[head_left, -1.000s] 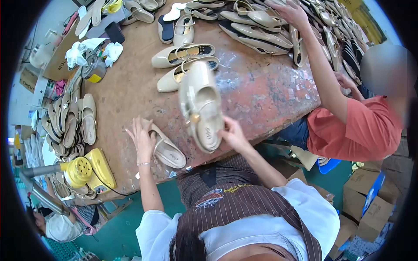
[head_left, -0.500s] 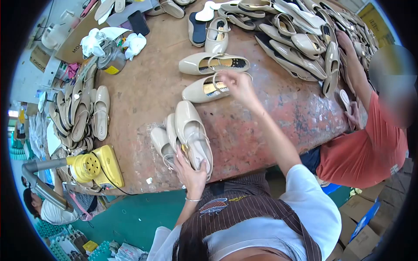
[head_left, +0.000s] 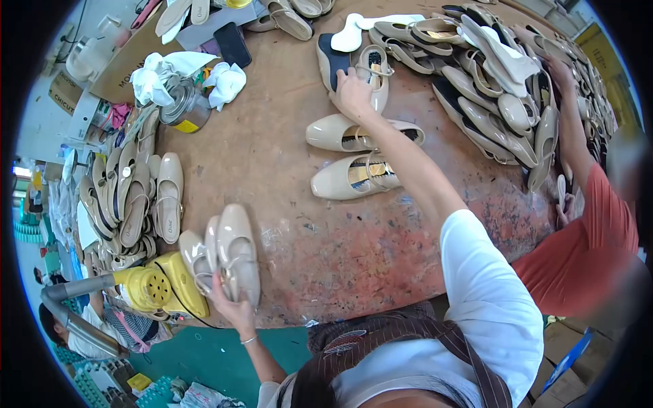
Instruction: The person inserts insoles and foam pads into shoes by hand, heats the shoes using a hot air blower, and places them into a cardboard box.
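Near the table's front left, my left hand (head_left: 233, 306) grips the heel ends of several beige patent shoes (head_left: 237, 248) bunched side by side, toes pointing away from me. My right hand (head_left: 354, 94) reaches to the far middle, its fingers on the dark-soled shoe (head_left: 333, 60) beside an upright strapped shoe (head_left: 375, 75); its grip is partly hidden. Below my right forearm two more beige shoes lie sideways, an upper one (head_left: 333, 132) and a lower one (head_left: 350, 178), with gold and black insides.
Shoe piles lie at the left (head_left: 129, 190) and far right (head_left: 486, 102). A yellow machine (head_left: 153, 285) with a grey pipe stands front left. A can (head_left: 185, 109), white cloth (head_left: 228, 85) and phone (head_left: 232, 45) are behind. A person in a red top (head_left: 578, 251) works at right.
My left hand has moved left with the shoes. My right hand has gone from the sideways shoes to the dark-soled shoe farther back. The view has shifted.
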Demonstrator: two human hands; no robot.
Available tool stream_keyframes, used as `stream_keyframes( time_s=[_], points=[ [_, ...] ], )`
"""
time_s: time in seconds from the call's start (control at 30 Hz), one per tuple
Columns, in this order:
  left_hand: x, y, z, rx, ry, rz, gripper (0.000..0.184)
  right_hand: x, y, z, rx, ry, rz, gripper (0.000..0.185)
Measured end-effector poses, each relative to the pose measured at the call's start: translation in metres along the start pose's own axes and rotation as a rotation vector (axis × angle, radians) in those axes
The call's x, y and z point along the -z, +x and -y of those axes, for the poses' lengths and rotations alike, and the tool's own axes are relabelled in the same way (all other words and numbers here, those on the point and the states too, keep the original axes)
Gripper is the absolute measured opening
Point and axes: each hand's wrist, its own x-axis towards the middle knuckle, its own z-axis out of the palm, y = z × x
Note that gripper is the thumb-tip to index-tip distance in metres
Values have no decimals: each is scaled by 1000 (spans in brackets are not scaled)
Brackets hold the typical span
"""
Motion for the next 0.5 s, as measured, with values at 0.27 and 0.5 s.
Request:
stream_keyframes(
  time_s=[0.27, 0.5],
  points=[
    [-10, 1, 41, 141, -22, -76, 82, 92, -119, 13, 468, 260, 399, 36],
    [-20, 1, 31, 135, 83, -100, 79, 30, 40, -28, 282, 110, -122, 43]
  ],
)
